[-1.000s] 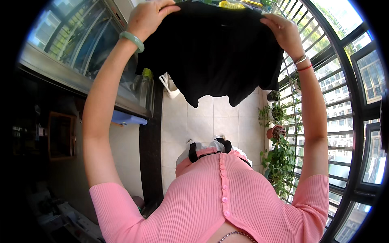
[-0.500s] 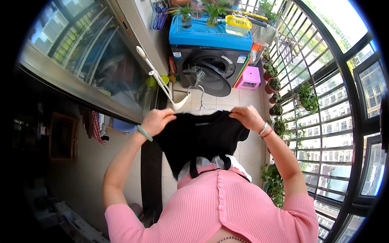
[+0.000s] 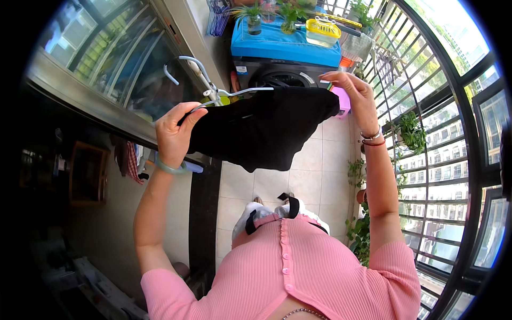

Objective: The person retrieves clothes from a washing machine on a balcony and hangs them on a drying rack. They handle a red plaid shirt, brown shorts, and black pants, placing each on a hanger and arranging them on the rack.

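Observation:
A black short-sleeved top (image 3: pixel 266 128) is held up in front of me, tilted, its right end higher. A pale clothes hanger (image 3: pixel 248 92) runs along its neckline, with the curved hook rising at the left. My left hand (image 3: pixel 178 125) pinches the top's left shoulder near the hanger's arm. At the other end, my right hand (image 3: pixel 354 96) has its fingers stretched out beside the top's right edge, not gripping it. A white pole (image 3: pixel 198 74) stands behind the hanger, partly hidden.
A dark front-loading washing machine (image 3: pixel 245 66) under a blue cover (image 3: pixel 266 45) stands ahead, with potted plants and a yellow basket (image 3: pixel 322 29) on it. Hangers (image 3: pixel 217 18) hang beside it. A barred window (image 3: pixel 432 160) lines the right, a glass door (image 3: pixel 117 58) the left.
The top has risen and tilted, and the hanger has swung to the left. Both hands moved up; my right hand has let go of the right shoulder and opened.

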`<state>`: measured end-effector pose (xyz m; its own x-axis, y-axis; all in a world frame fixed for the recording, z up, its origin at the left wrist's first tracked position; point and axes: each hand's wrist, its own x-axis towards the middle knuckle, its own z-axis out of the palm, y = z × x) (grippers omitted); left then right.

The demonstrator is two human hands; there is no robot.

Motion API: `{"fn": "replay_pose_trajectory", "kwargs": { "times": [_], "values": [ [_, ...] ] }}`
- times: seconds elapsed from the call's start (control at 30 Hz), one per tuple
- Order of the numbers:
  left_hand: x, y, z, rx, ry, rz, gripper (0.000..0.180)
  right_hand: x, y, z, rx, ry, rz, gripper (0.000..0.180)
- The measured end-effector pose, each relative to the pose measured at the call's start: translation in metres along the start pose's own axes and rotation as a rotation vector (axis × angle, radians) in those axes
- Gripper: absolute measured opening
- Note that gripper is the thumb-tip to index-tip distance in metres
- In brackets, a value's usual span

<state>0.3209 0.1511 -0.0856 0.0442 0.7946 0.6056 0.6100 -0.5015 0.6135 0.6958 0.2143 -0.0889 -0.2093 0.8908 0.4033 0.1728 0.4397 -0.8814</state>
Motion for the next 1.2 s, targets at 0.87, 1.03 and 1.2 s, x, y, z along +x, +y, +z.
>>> {"fn": "replay_pose_trajectory", "kwargs": {
  "times": [0.87,1.03,1.2],
  "values": [
    [-0.152,-0.020,-0.109,0.429,0.336,-0.316,0.012,0.021,0.246,0.149,1.051,-0.455,0.905,0.031],
    [-0.210,-0.032,-0.156,0.478,0.396,-0.417,0.013,0.017,0.201,0.237,0.694,-0.393,1.032,0.023],
    [-0.249,-0.059,-0.222,0.511,0.439,-0.455,0.013,0.020,0.214,0.320,1.022,-0.513,1.014,0.028]
  ]
}}
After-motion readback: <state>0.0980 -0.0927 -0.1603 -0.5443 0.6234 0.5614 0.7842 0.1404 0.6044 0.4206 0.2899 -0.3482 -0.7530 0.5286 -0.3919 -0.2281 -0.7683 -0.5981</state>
